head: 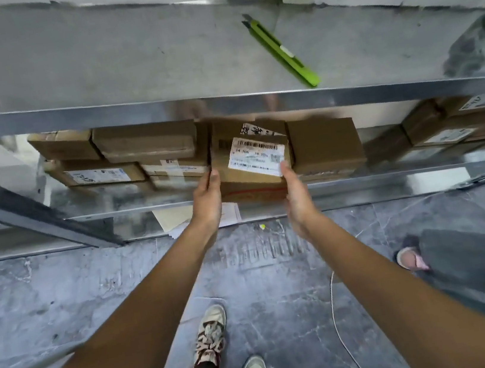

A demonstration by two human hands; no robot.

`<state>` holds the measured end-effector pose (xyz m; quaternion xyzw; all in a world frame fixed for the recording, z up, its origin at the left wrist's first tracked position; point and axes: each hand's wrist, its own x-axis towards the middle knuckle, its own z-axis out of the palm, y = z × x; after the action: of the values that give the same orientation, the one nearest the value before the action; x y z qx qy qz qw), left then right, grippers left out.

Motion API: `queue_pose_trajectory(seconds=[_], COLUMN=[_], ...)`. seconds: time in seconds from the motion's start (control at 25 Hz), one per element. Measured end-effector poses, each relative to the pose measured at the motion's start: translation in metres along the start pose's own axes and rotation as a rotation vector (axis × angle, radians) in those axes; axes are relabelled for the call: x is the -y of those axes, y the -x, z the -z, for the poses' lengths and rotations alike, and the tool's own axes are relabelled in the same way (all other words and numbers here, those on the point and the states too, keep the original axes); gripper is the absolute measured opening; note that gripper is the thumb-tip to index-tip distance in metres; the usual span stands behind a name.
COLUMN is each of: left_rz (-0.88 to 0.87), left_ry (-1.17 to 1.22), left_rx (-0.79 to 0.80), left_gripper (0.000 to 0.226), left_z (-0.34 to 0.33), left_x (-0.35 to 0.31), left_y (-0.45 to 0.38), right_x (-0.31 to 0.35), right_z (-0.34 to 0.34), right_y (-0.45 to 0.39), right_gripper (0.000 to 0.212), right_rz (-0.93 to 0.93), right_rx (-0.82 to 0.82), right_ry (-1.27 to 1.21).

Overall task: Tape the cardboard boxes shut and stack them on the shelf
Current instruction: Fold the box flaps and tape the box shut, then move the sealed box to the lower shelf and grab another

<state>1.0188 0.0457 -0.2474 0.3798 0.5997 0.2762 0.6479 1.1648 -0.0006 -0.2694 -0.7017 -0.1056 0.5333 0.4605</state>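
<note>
From my head camera, looking down, I have a cardboard box (248, 164) between my two palms at the front edge of the middle shelf (390, 177). My left hand (207, 198) presses flat against its left side and my right hand (295, 195) against its right side, fingers nearly straight on both, not curled round it. The box carries a white barcode label (257, 156) on top and looks closed, though I cannot make out the tape. I judge this one is at the stacking step, part way onto the shelf. Beyond my left hand, stacked boxes (125, 156) already sit two high; just beyond my right, a plain box (326, 144); further right, more boxes (451, 123). What they hold I cannot tell. Above my hands, a green cutter (281, 50) lies on the upper shelf (94, 67).
</note>
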Motion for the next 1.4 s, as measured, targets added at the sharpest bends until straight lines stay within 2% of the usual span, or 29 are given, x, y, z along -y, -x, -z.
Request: queue_pose_trajectory(seconds=[0.12,0.16,0.28,0.32,0.52,0.64,0.8,0.88,0.96,1.04,1.16,1.32,1.4], left_rz=[-0.023,-0.039,-0.091,-0.105,-0.127,-0.151,-0.235,-0.301,-0.236,-0.154,-0.105,-0.296,-0.481], left_ry=[0.03,0.035,-0.015,-0.023,-0.136,-0.282,-0.34,-0.395,-0.447,-0.528,-0.546,-0.866,-1.065], left_rx=[-0.036,-0.039,-0.04,-0.036,-0.05,-0.073,-0.215,-0.206,-0.176,-0.088,0.138,0.273,0.198], left_gripper=[0.048,0.047,0.047,0.047,0.046,0.05,0.046,0.043,0.04,0.038,0.035,0.045,0.049], left_z=[-0.009,-0.011,-0.014,-0.015,-0.012,-0.006,-0.008,-0.008,-0.008,-0.004,0.002,0.001,0.004], left_x=[-0.013,-0.016,-0.024,-0.025,-0.022,-0.014,-0.008,-0.015,-0.031,-0.051,-0.099,-0.198,-0.253], left_y=[-0.05,-0.063,-0.091,-0.097,-0.122,-0.13,-0.106,-0.084,-0.058,-0.032,0.012,0.089,0.13], right_x=[0.032,0.041,0.057,0.06,0.06,0.056,0.056,0.057,0.063,0.077,0.102,0.162,0.208], right_z=[-0.015,-0.019,-0.027,-0.03,-0.04,-0.043,-0.037,-0.029,-0.018,-0.005,0.008,0.021,0.023], right_y=[-0.057,-0.071,-0.107,-0.115,-0.13,-0.132,-0.117,-0.092,-0.059,-0.018,0.035,0.108,0.149], right_gripper=[0.074,0.067,0.017,0.012,0.01,0.027,0.065,0.075,0.078,0.071,0.046,0.03,0.026], right_rz=[0.039,0.041,0.024,0.003,-0.062,-0.004,0.032,0.007,0.015,0.055,0.124,0.28,0.37], right_rx=[-0.042,-0.042,-0.032,-0.043,0.02,0.031,-0.015,-0.063,-0.09,-0.085,0.013,0.14,0.178], right_ry=[-0.029,-0.035,-0.06,-0.064,-0.012,0.129,0.235,0.234,0.22,0.272,0.515,0.823,0.854])
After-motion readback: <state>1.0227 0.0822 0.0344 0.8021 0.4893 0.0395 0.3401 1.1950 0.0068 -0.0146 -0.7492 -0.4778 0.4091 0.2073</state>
